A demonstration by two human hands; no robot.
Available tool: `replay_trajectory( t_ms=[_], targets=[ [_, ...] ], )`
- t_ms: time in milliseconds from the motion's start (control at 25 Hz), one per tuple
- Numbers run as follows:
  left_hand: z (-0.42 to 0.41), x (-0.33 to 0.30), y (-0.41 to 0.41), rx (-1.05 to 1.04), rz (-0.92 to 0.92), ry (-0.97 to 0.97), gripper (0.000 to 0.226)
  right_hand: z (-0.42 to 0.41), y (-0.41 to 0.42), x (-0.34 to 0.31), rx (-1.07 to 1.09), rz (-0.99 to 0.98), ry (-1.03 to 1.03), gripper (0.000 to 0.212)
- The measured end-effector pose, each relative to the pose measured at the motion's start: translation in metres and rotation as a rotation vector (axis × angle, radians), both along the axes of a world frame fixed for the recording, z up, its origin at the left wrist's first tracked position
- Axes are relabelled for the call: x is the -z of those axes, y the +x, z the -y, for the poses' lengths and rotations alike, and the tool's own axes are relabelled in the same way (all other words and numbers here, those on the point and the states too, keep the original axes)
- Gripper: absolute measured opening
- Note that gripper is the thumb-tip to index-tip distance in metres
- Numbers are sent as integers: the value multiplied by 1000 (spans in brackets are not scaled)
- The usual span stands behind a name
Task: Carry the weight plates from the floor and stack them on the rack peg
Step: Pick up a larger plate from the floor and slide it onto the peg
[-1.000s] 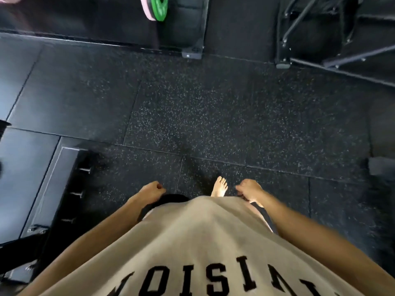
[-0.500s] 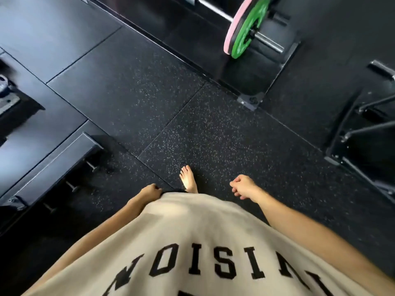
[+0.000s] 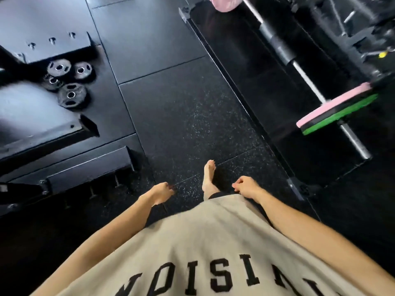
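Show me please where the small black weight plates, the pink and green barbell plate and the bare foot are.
small black weight plates [image 3: 71, 95]: head view, hub of the nearest plate.
pink and green barbell plate [image 3: 337, 112]: head view, its edge.
bare foot [image 3: 208, 176]: head view, top of the foot.

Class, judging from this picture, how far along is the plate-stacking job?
Done: nothing visible; no plate shows on a rack peg. In hand: nothing; left hand and right hand hang loosely curled. Left: four black weight plates lie on the floor, ahead to the left.
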State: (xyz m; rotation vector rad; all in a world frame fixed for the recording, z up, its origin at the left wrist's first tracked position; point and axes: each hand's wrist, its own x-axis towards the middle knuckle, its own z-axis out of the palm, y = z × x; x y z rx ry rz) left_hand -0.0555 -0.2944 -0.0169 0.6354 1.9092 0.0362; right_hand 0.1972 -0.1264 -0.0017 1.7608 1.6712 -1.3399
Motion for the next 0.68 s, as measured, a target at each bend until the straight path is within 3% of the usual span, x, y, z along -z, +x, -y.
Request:
replay_trajectory(
  t_ms=[160,360,680],
  targets=[
    [-56,-14,-59,-127,-60,-55,37,-116,-99,-2,-205,18,-31,14],
    [-105,-23,-149,-570,-184,18,34,-228,-261,-23,-519,-14,-48,10],
    [-157,13,-308,-732,-23,-46,31,-297,-509,-8,-923,13,-60,10]
  ],
)
